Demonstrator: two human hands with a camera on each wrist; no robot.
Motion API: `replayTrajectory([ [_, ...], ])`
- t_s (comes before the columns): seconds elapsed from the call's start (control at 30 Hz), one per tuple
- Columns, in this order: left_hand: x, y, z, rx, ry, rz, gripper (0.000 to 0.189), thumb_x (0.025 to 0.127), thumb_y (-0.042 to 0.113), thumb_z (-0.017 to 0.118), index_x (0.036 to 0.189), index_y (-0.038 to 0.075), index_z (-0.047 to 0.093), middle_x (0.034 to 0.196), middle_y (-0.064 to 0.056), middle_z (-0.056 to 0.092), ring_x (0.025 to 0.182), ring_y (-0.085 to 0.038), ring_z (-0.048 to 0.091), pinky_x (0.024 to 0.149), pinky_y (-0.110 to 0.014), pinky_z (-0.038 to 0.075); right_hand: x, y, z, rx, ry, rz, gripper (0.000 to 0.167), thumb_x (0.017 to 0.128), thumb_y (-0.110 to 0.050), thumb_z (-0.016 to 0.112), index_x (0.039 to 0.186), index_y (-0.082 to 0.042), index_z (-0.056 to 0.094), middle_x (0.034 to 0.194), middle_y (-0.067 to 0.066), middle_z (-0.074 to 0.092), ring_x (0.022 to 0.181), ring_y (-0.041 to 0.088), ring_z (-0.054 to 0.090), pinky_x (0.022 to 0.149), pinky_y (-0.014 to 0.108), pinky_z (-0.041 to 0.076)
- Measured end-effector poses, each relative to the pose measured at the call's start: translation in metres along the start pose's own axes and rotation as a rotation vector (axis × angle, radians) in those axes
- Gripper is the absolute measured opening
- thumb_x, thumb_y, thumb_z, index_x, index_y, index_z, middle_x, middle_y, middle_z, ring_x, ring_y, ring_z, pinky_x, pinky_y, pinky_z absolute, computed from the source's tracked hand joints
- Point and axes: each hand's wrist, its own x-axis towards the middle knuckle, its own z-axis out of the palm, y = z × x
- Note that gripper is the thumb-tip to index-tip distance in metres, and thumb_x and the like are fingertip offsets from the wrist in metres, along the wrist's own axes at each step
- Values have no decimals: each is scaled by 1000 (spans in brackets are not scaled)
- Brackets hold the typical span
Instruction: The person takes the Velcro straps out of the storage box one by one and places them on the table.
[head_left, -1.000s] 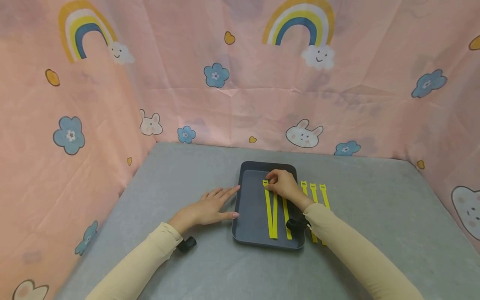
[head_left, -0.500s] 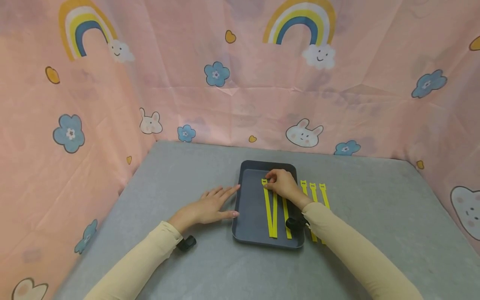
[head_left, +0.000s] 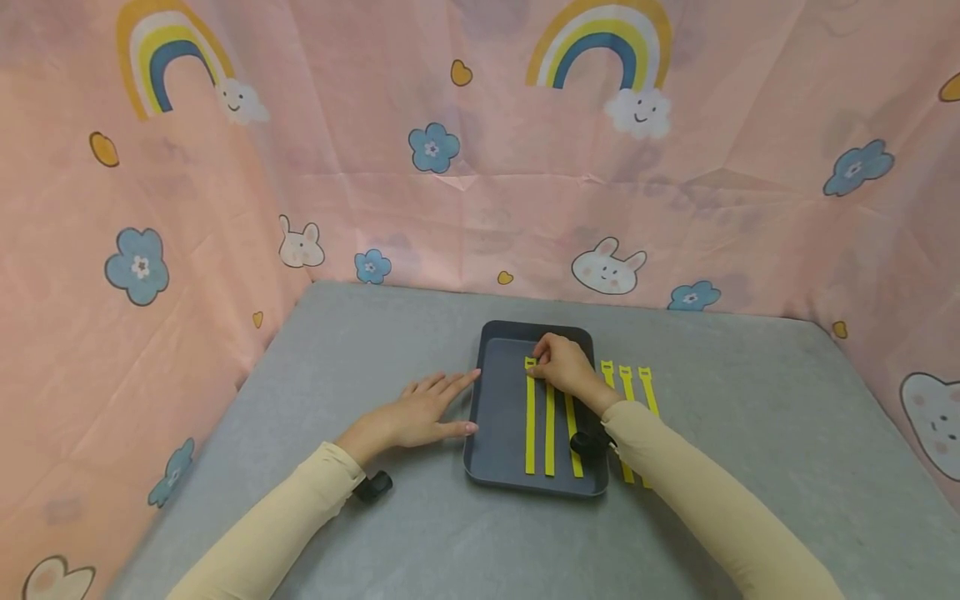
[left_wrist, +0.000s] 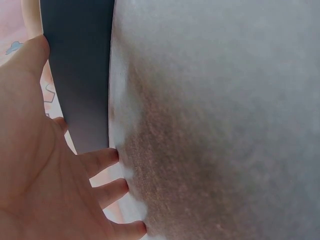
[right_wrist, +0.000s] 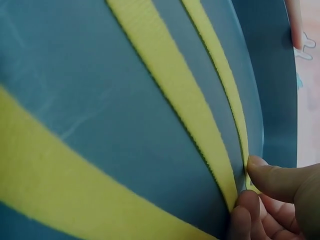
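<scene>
A dark grey tray lies on the table with three yellow hook-and-loop cable ties in it, side by side lengthwise. My right hand pinches the slotted head of the leftmost cable tie between thumb and fingers. In the right wrist view, the thumb presses on the end of that cable tie. The middle cable tie and the right one run partly under my right hand and wrist. My left hand spreads its fingers at the tray's left rim, thumb and fingertips against its outer wall.
Three more yellow cable ties lie on the grey table just right of the tray, partly hidden by my right forearm. A pink patterned cloth hangs behind and at both sides of the table.
The pinched cable tie's near end has swung left, away from the middle one, so it now lies almost parallel to it. My right hand has shifted very slightly; the left hand has stayed put.
</scene>
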Motion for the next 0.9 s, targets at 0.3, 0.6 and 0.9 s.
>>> replayTrajectory([
  [0.3,-1,1,-1,-1,-4,2,86,93,70,46,159,40,-1,168,-3,18,155,-36,15,120,-67,14,-1,0,2,-14,40,-26,26,85,-11,77,100,-4,58,93,13,60,75,21,54,64,30,45],
  [0.6,-2,3,-3,-2,-8,0,85,94,69,46,159,40,-1,168,-3,18,155,-36,14,120,-66,13,-3,-3,5,-15,56,-65,27,85,-7,77,100,-7,55,92,11,61,76,21,55,66,31,45],
  [0.9,-2,2,-1,-3,-1,-3,86,93,70,46,159,39,1,168,-1,18,155,-35,16,120,-65,14,-2,-3,6,9,33,-108,29,87,-6,74,112,-7,59,85,9,62,63,17,53,59,29,44],
])
